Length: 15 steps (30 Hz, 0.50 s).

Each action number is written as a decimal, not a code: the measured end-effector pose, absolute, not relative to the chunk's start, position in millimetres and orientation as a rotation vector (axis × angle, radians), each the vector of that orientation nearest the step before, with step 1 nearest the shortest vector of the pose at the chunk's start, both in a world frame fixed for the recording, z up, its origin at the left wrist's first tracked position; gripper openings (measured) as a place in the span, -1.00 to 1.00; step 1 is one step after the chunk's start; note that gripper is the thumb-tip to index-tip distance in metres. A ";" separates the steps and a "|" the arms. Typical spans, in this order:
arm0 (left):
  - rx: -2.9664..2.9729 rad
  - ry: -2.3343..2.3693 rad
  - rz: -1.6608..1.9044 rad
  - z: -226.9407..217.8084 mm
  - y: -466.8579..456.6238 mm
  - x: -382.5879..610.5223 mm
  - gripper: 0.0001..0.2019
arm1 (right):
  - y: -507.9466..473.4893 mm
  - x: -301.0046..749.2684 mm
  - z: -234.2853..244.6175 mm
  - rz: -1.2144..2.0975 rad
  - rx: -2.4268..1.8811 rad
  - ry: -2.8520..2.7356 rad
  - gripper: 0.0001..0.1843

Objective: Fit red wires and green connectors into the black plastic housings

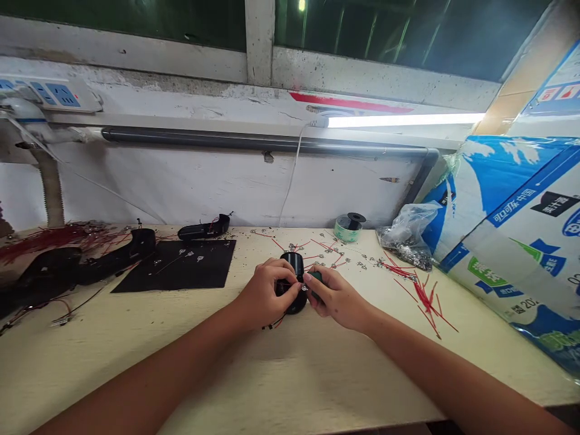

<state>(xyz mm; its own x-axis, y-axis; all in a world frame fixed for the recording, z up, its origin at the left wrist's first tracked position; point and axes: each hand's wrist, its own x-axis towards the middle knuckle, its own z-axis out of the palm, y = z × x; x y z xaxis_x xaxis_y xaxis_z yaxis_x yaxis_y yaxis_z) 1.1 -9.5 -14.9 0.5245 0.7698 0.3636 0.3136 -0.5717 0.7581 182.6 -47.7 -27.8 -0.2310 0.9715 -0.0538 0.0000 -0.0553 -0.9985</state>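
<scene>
Two hidden spots: your fingers cover most of the black plastic housing (294, 264), and the tip of the green-handled tool (316, 278) is lost among your fingertips, so you cannot make out exactly where it meets the housing.
Left hand (265, 294): clenched, gripping the housing from the side with your fingers curled around it.
Right hand (338, 296): mostly closed, grasping the tool between thumb and fingers, right against the housing.
Housing: between your hands, near the middle of the cream workbench (95, 374); you cannot tell whether it touches the bench.
Wires: short red and black wires (273, 325) show just below your left hand.
To your left: a black mat (181, 267) with small metal terminals, and a black housing (203, 228) beyond it.
To your right: loose red wires (426, 302), a bag of metal parts (408, 240) and a printed carton (512, 241).
Edges: the bench's near edge runs along the bottom of the view, under your forearms; the carton is cut off at the right side, well apart from your right hand.
</scene>
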 end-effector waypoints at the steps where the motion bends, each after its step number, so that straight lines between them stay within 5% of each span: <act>1: 2.141 0.879 0.936 -14.6 -9.6 0.9 -0.83 | -47.3 183.0 -28.3 1.433 -1.130 -1.340 -0.47; 15: 2.064 0.895 0.939 -15.9 -7.8 0.0 -0.79 | -46.6 188.5 -30.0 1.521 -1.038 -1.393 -0.49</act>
<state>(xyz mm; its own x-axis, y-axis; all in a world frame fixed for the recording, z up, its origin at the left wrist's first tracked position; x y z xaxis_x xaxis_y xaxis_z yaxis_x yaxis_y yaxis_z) 0.0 -7.8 -15.9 0.5011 0.7970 0.3371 0.2987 -0.5249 0.7970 188.5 -46.6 -30.0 -0.3352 0.9408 -0.0497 -0.0330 -0.0644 -0.9974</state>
